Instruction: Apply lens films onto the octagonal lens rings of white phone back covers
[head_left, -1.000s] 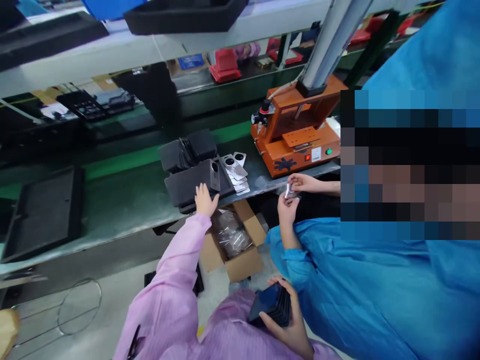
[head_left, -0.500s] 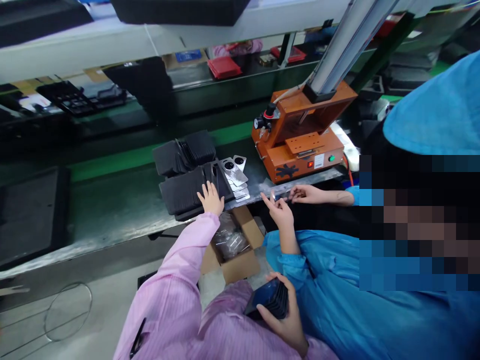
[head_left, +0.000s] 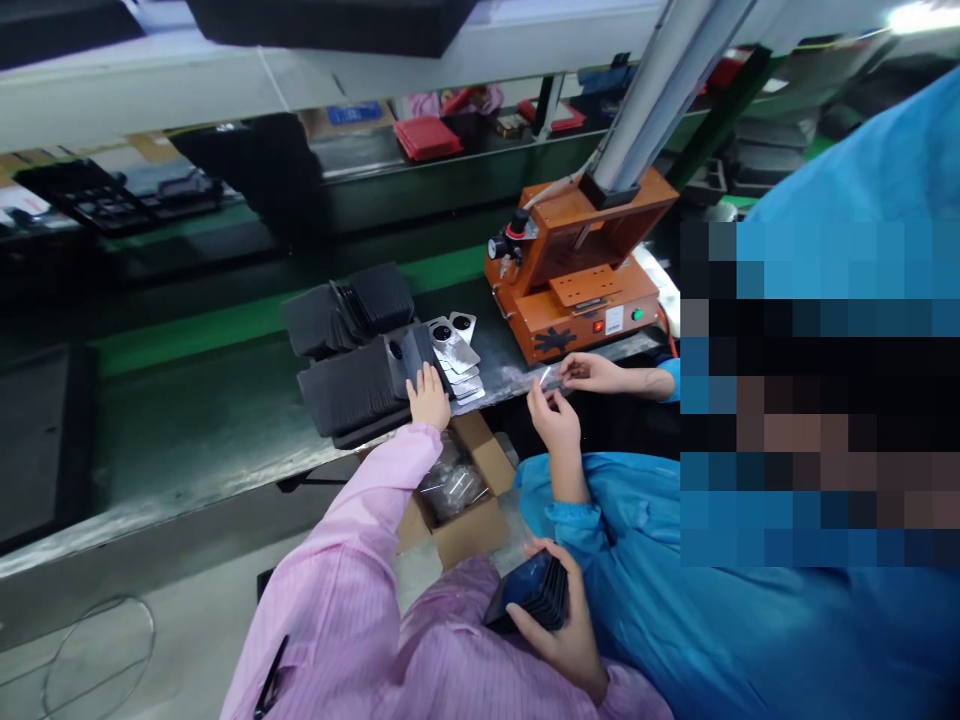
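My left hand (head_left: pixel 430 401) reaches to the black tray at the bench edge. Its fingers are stretched out and rest on the lower end of a dark phone-sized panel (head_left: pixel 417 348) at the row's right end. Beside this panel, another shows a round dark camera patch. Further left stand rows of thin black panels (head_left: pixel 349 385) on edge. Low in front of my body, my right hand (head_left: pixel 574 630) grips a stack of dark glossy phone-sized panels (head_left: pixel 529 587), thumb across the near side. Silvery plates with round camera patches (head_left: pixel 456 358) lie fanned right of the tray.
An orange press (head_left: pixel 589 300) with a gauge and buttons stands on the bench at the right. A co-worker in blue (head_left: pixel 637 540) sits close by, both hands on a thin clear piece. Under the bench edge is an open cardboard box (head_left: pixel 472 535) holding clear plastic.
My left hand has moved right along the row, and a panel there now leans right, uncovering one with a camera patch. The co-worker's hands have come together. My right hand keeps the stack.
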